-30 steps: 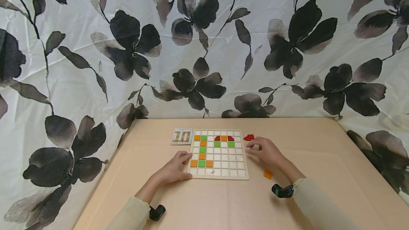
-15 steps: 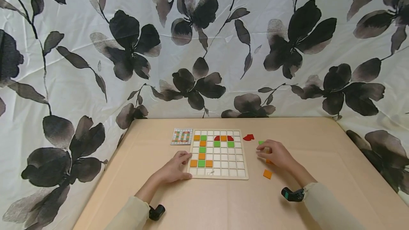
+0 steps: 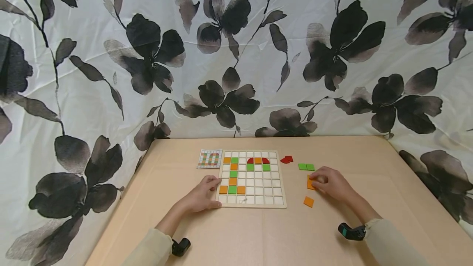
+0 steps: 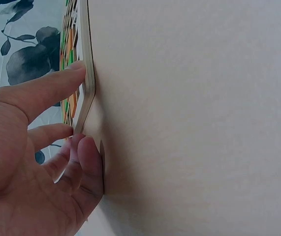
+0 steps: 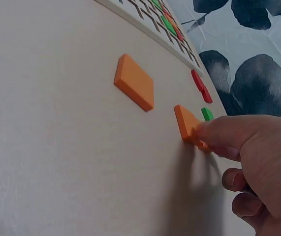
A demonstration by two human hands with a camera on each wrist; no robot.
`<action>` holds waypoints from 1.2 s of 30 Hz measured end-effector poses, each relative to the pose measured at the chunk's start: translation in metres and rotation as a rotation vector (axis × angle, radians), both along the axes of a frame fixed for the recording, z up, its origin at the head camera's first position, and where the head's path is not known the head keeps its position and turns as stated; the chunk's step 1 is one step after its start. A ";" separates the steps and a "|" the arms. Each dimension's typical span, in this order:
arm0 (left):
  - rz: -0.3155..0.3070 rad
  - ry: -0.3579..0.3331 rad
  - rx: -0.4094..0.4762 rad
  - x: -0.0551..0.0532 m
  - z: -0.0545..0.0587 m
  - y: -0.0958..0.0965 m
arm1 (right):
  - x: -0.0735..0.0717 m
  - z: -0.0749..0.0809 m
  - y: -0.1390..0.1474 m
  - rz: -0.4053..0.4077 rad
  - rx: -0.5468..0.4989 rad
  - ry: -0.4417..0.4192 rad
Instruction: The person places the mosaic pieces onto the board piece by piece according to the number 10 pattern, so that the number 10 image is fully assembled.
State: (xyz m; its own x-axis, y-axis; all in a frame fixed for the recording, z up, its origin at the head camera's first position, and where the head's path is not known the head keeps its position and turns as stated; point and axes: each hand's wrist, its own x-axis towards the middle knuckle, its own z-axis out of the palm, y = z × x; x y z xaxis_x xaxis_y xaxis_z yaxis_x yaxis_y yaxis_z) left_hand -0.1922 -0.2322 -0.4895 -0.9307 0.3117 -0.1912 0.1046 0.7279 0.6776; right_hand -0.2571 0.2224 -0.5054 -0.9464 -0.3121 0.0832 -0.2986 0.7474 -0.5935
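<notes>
A white gridded board (image 3: 258,192) lies on the table, with orange, green and red tiles set in some squares. My left hand (image 3: 201,194) rests against its left side; in the left wrist view the thumb (image 4: 56,88) touches the rim and another fingertip meets the edge farther along. Over the table right of the board, my right hand (image 3: 334,184) pinches an orange tile (image 5: 183,123) between thumb and fingers. That tile stands tilted, and a second orange piece shows partly behind it. Another orange tile (image 3: 308,202) lies flat nearer me.
A small printed pattern card (image 3: 209,159) lies beside the board's upper left corner. Red pieces (image 3: 286,159) lie right of the board, and green tiles (image 3: 306,167) sit side by side farther right. A floral cloth (image 3: 236,52) hangs behind the table (image 3: 258,233).
My right hand has moved right and nearer me, from beside the red pieces to the orange tile, uncovering the green tiles. My left hand has stayed at the board.
</notes>
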 end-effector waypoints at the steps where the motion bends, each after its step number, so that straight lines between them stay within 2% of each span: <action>1: -0.001 0.001 -0.001 0.000 0.000 0.000 | 0.000 0.000 0.002 0.006 0.003 0.006; 12: -0.009 0.009 0.002 0.001 -0.001 -0.001 | -0.004 -0.007 0.005 0.021 0.019 0.031; 24: -0.006 0.009 -0.006 0.000 -0.002 -0.001 | -0.008 -0.003 -0.006 -0.002 0.071 -0.007; 36: -0.014 0.019 -0.012 0.000 -0.001 -0.001 | -0.012 0.001 -0.018 0.004 0.053 -0.024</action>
State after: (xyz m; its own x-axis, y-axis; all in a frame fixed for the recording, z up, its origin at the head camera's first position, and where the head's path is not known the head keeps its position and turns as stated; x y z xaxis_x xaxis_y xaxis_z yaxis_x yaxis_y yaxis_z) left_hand -0.1925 -0.2336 -0.4902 -0.9297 0.3228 -0.1772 0.1281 0.7346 0.6663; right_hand -0.2689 0.2039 -0.5039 -0.9468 -0.3189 0.0436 -0.2874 0.7767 -0.5605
